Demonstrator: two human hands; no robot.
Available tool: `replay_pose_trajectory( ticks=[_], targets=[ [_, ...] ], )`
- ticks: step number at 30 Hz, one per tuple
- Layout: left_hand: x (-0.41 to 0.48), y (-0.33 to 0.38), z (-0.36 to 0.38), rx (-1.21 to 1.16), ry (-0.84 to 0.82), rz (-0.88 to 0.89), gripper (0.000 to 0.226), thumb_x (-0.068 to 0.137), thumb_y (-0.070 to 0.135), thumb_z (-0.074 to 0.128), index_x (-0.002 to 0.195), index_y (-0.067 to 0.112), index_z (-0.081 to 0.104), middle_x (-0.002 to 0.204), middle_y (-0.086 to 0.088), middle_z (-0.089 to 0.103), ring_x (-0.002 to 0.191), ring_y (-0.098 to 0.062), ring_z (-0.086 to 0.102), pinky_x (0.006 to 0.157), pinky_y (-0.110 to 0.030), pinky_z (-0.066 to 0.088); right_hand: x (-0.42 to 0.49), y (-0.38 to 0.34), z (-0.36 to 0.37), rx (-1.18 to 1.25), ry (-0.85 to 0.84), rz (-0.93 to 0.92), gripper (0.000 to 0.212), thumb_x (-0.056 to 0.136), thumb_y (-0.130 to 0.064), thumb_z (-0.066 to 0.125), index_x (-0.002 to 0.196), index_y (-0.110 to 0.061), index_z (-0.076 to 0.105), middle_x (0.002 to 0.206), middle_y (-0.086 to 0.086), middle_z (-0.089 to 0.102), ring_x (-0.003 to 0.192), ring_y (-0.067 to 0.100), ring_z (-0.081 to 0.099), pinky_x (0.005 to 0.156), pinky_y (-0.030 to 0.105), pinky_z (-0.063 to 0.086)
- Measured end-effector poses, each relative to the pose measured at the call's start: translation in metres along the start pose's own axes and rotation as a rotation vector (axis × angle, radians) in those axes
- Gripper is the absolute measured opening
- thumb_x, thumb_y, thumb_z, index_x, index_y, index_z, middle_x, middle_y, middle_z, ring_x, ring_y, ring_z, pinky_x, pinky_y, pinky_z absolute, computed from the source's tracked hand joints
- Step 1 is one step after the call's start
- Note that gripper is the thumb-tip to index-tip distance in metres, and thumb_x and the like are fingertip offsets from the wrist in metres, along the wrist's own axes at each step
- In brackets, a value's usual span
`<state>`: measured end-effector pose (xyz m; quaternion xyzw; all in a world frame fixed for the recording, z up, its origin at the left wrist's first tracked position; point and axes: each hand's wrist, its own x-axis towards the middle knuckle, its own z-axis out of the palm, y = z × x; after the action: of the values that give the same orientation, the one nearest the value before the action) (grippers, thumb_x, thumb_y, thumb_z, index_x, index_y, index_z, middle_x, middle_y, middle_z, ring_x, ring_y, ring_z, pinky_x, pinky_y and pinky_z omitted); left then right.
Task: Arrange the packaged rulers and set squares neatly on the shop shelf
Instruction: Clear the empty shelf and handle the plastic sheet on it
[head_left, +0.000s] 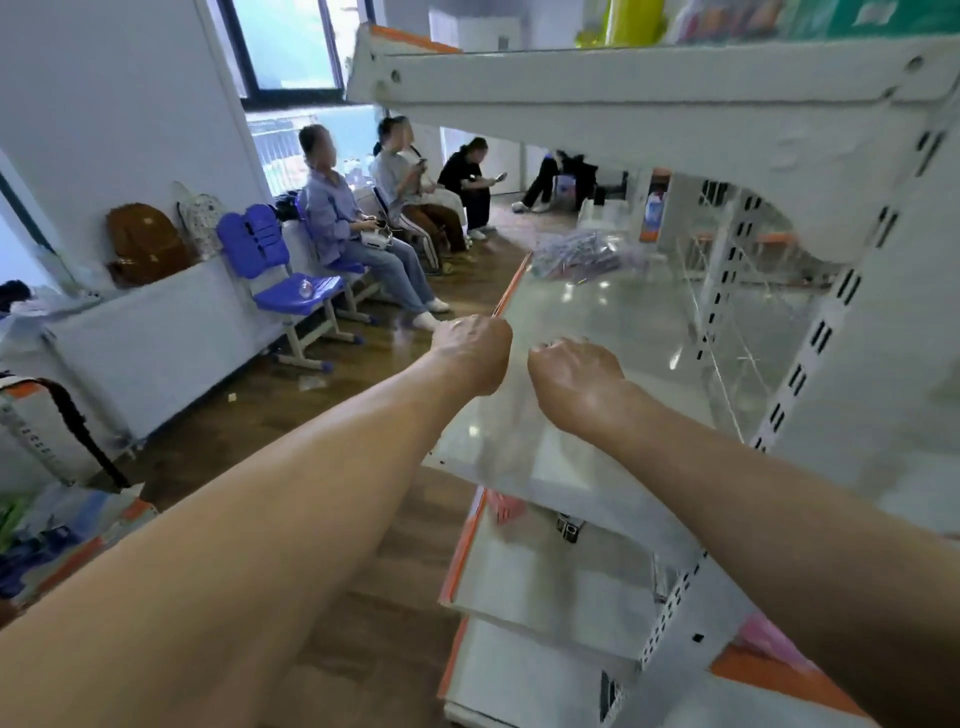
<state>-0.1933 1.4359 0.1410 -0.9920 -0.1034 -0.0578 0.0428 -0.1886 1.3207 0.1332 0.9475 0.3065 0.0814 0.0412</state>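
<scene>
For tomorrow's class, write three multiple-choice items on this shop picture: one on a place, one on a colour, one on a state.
1. The pile of packets lies: A on the floor; B at the far end of the shelf; C on a chair.
2. The nearest chair is: A blue; B red; C green.
3. The left hand and right hand are: A clasped together; B apart above the shelf; C flat on the floor.
Key: B, it sits beyond the hands; A, seat and back are blue; B, a gap shows between them.
</scene>
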Motion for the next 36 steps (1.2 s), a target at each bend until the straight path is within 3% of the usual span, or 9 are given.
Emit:
replay_pose_trajectory(
  ticks=[8, 12, 13, 15, 16, 18, 24, 28, 36],
  targets=[
    [0.02, -0.021, 0.015, -0.304, -0.051, 0.079, 0.038, 0.084, 0.006, 0.046, 0.119, 0.014, 0.059, 0.122, -0.008, 0.059, 0.114, -0.029, 0.054, 0.092, -0.033, 0.046, -0.001, 0.0, 0.009, 0.018, 0.063, 0.085, 0.023, 0.085, 0.005, 0.043, 0.099, -0.007, 0.056, 0.108, 0.014, 0.062, 0.103, 0.034, 0.058, 0.069, 0.031, 0.036],
    [0.038, -0.023, 0.024, -0.466, -0.097, 0.054, 0.041, 0.086, 0.009, 0.047, 0.124, 0.018, 0.059, 0.128, -0.008, 0.057, 0.119, -0.029, 0.053, 0.099, -0.035, 0.045, 0.011, 0.014, 0.017, 0.001, 0.079, 0.113, 0.018, 0.085, 0.004, 0.043, 0.084, -0.014, 0.042, 0.101, 0.012, 0.064, 0.095, 0.033, 0.061, 0.061, 0.031, 0.033],
    [0.044, -0.025, 0.024, -0.563, -0.112, 0.026, 0.04, 0.087, 0.007, 0.048, 0.124, 0.016, 0.06, 0.124, -0.009, 0.059, 0.116, -0.03, 0.056, 0.096, -0.034, 0.049, 0.016, 0.019, 0.018, -0.004, 0.099, 0.123, 0.015, 0.088, 0.001, 0.043, 0.085, -0.014, 0.043, 0.099, 0.012, 0.065, 0.094, 0.033, 0.061, 0.06, 0.031, 0.032],
    [0.054, -0.027, 0.025, -0.835, -0.199, -0.044, 0.03, 0.09, 0.001, 0.048, 0.116, 0.007, 0.061, 0.104, -0.012, 0.064, 0.097, -0.032, 0.065, 0.07, -0.029, 0.057, 0.025, 0.029, 0.018, -0.007, 0.144, 0.153, 0.013, 0.093, -0.008, 0.042, 0.093, -0.012, 0.054, 0.099, 0.013, 0.066, 0.094, 0.034, 0.061, 0.061, 0.03, 0.031],
    [0.057, -0.027, 0.023, -0.94, -0.258, -0.079, 0.025, 0.092, -0.001, 0.048, 0.112, 0.006, 0.06, 0.096, -0.012, 0.063, 0.085, -0.031, 0.067, 0.055, -0.023, 0.055, 0.029, 0.036, 0.017, -0.001, 0.171, 0.17, 0.016, 0.094, -0.012, 0.041, 0.097, -0.011, 0.057, 0.099, 0.013, 0.066, 0.094, 0.034, 0.061, 0.062, 0.03, 0.032],
    [0.066, -0.029, 0.024, -1.053, -0.315, -0.12, 0.019, 0.093, 0.0, 0.05, 0.108, 0.003, 0.06, 0.088, -0.014, 0.064, 0.064, -0.023, 0.064, 0.046, -0.02, 0.051, 0.039, 0.047, 0.018, 0.031, 0.21, 0.196, 0.021, 0.096, -0.021, 0.041, 0.099, -0.011, 0.06, 0.1, 0.013, 0.066, 0.094, 0.033, 0.061, 0.064, 0.029, 0.033],
    [0.097, -0.03, 0.033, -1.116, -0.362, -0.132, 0.009, 0.092, 0.005, 0.053, 0.091, 0.003, 0.062, 0.074, -0.009, 0.064, 0.046, -0.013, 0.061, 0.047, -0.021, 0.052, 0.058, 0.062, 0.018, 0.147, 0.201, 0.248, 0.029, 0.098, -0.029, 0.041, 0.106, -0.022, 0.067, 0.105, 0.002, 0.069, 0.094, 0.026, 0.061, 0.068, 0.028, 0.039],
    [0.118, -0.023, 0.032, -1.079, -0.387, -0.069, 0.008, 0.091, 0.008, 0.052, 0.094, 0.006, 0.06, 0.069, -0.005, 0.062, 0.036, -0.008, 0.056, 0.044, -0.018, 0.048, 0.069, 0.061, 0.014, 0.139, 0.165, 0.301, 0.029, 0.098, -0.029, 0.042, 0.113, -0.026, 0.067, 0.107, 0.001, 0.069, 0.093, 0.025, 0.062, 0.07, 0.027, 0.04],
    [0.147, -0.032, 0.025, -1.049, -0.607, 0.118, 0.026, 0.099, 0.009, 0.038, 0.076, 0.01, 0.051, 0.068, -0.001, 0.063, 0.04, -0.006, 0.056, 0.046, -0.019, 0.042, 0.089, 0.038, 0.009, 0.321, 0.191, 0.581, 0.029, 0.094, -0.027, 0.047, 0.113, -0.022, 0.068, 0.114, 0.004, 0.068, 0.104, 0.027, 0.061, 0.083, 0.029, 0.045]
  ],
)
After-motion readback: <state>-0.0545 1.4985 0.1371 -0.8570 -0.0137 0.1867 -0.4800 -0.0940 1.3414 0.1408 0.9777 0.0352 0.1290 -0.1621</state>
